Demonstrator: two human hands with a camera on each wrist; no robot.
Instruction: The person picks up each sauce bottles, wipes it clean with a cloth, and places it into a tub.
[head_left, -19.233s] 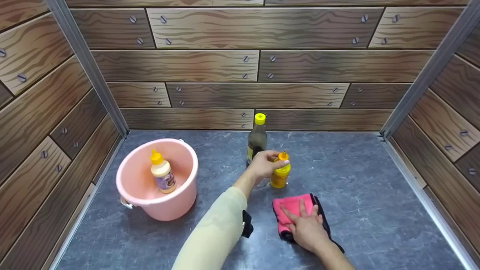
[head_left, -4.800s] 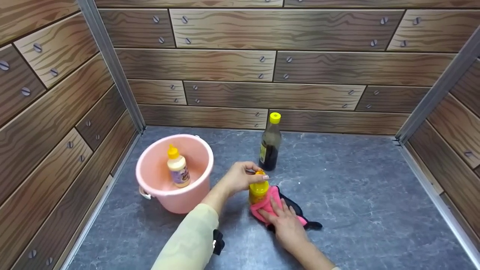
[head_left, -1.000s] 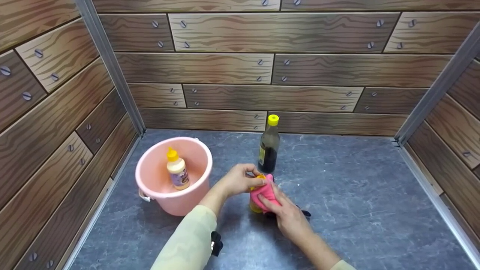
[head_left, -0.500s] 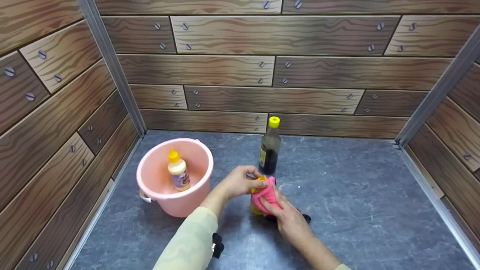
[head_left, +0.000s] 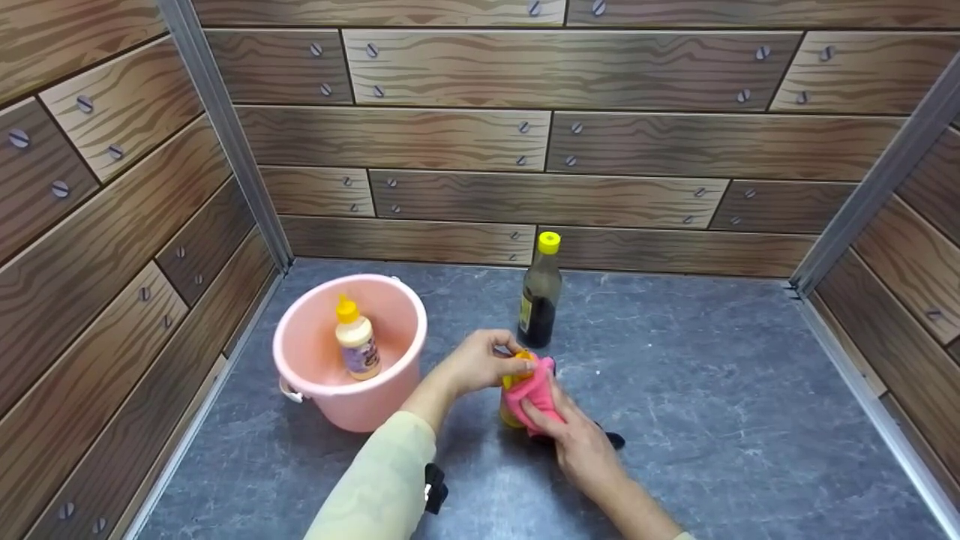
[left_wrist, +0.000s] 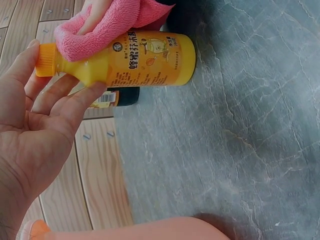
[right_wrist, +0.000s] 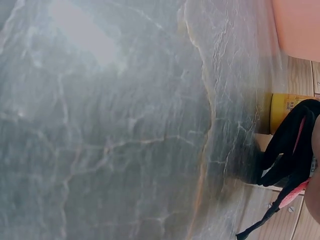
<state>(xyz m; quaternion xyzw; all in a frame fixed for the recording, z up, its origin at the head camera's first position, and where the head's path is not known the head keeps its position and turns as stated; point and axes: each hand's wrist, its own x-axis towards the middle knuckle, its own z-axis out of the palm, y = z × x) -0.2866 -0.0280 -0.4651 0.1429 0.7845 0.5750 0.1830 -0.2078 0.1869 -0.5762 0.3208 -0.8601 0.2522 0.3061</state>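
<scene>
1. The left hand (head_left: 480,365) has its fingers curled round the orange cap (left_wrist: 46,60) and neck of a yellow bottle (left_wrist: 165,57).
2. The right hand (head_left: 591,450) grips a pink cloth (head_left: 534,395), its fingers holding the fabric against the bottle's side. Black material (right_wrist: 292,142) hangs below that hand.
3. The yellow bottle is between the two hands, roughly upright, over the middle of the grey tabletop (head_left: 720,390). Whether its base touches the surface is hard to tell.
4. Wiping looks under way: cloth and bottle are in contact, and both hands are engaged. How much of the surface has been wiped cannot be seen.
5. Just behind the hands stands a dark glass bottle (head_left: 538,311) with a yellow lid, upright, with neither hand holding it; by its look, it has yet to be dealt with.
6. To the left, apart from the bottle in hand, is a pink bucket (head_left: 352,409). A cream bottle (head_left: 358,352) with a yellow nozzle is inside, perhaps already finished with.
7. Wood-patterned panels (head_left: 465,139) enclose the back and sides.
</scene>
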